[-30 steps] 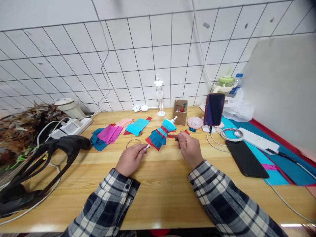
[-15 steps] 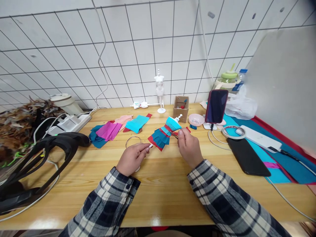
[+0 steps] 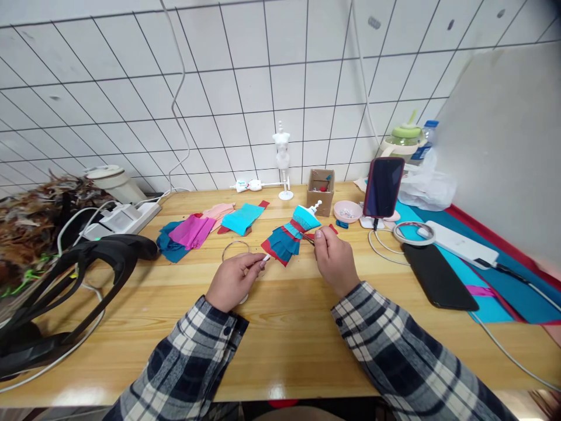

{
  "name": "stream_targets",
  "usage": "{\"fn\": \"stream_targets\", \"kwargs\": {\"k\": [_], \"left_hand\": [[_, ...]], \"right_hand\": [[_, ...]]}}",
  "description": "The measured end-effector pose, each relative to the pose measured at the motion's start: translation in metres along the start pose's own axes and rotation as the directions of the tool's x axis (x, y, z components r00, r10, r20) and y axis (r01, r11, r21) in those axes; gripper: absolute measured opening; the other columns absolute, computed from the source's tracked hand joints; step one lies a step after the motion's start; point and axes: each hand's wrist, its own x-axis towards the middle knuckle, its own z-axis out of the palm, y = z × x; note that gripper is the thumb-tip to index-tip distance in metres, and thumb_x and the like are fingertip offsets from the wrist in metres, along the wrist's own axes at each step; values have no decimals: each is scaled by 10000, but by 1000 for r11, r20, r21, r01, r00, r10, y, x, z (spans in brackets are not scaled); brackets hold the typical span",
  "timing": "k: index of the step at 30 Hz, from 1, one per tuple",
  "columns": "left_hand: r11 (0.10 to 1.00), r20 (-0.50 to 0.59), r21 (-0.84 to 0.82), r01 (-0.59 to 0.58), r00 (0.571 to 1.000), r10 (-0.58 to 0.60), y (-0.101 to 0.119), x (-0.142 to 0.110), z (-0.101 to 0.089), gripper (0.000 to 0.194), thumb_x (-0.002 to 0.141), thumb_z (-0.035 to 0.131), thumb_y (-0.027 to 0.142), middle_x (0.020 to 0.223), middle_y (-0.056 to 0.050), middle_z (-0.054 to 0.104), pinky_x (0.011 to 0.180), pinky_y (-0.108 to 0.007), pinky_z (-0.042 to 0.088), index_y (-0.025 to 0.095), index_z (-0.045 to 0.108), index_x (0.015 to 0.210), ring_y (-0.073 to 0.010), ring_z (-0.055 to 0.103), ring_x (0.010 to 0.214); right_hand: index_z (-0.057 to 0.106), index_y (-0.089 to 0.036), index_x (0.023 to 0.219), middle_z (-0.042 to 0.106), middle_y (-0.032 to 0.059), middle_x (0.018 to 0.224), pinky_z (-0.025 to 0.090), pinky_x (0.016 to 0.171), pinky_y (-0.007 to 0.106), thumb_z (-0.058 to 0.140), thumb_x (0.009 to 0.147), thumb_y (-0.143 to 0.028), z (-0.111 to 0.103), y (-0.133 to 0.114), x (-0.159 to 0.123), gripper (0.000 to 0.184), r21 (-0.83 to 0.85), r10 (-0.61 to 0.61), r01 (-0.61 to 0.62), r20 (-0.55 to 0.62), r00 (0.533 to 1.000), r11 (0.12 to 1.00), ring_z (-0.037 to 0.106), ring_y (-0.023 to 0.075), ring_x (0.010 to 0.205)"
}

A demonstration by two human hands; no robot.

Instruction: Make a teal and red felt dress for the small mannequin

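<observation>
So the wall (image 3: 287, 52) beyond the left grip (image 3: 234, 280) and right grip (image 3: 335, 260) is all white tile with thin dark lines, plus a few grey marks (image 3: 374, 22) high up past the right one. Plain pale panel (image 3: 508, 134) off to the right of the right grip. Light wooden table (image 3: 284, 339) spreads out below both, honestly pretty shiny. Lighting's bright and whitish.

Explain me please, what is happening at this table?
A person has a small dressed mannequin in work, tilted above the table. The left hand pinches its white rod. The right hand holds a slim dark tool, its tip near the red waistband; contact is unclear. Behind, a bare white mannequin stands upright, left of an open cardboard box.
</observation>
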Motion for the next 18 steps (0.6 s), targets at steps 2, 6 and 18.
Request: {"fn": "stream_targets", "kwargs": {"k": [2,6,18], "left_hand": [[1000,0,-12,17,1000,-17,0,0,0,290,897,504,329,836,-55,746,690,-269,504,185,717,1032,-172,676,750],[999,-9,-30,38,999,-38,1,-1,0,288,894,510,345,832,-56,744,671,-266,508,189,720,1015,-173,677,745],[998,-11,-36,44,999,-44,4,0,0,283,877,531,341,854,-57,755,700,-271,517,189,729,1009,-180,694,768]], "right_hand": [[525,-219,806,561,-7,595,247,536,270,291,989,-362,0,0,0,330,18,10,-10,7,1000,1000,475,154,522],[527,-222,788,564,-3,592,244,535,271,296,985,-362,-1,-1,1,334,7,23,-23,7,1000,1000,482,161,531],[509,-222,787,538,-8,583,241,530,276,285,986,-359,-1,0,0,329,-2,5,-5,8,1000,1000,474,161,524]]}}
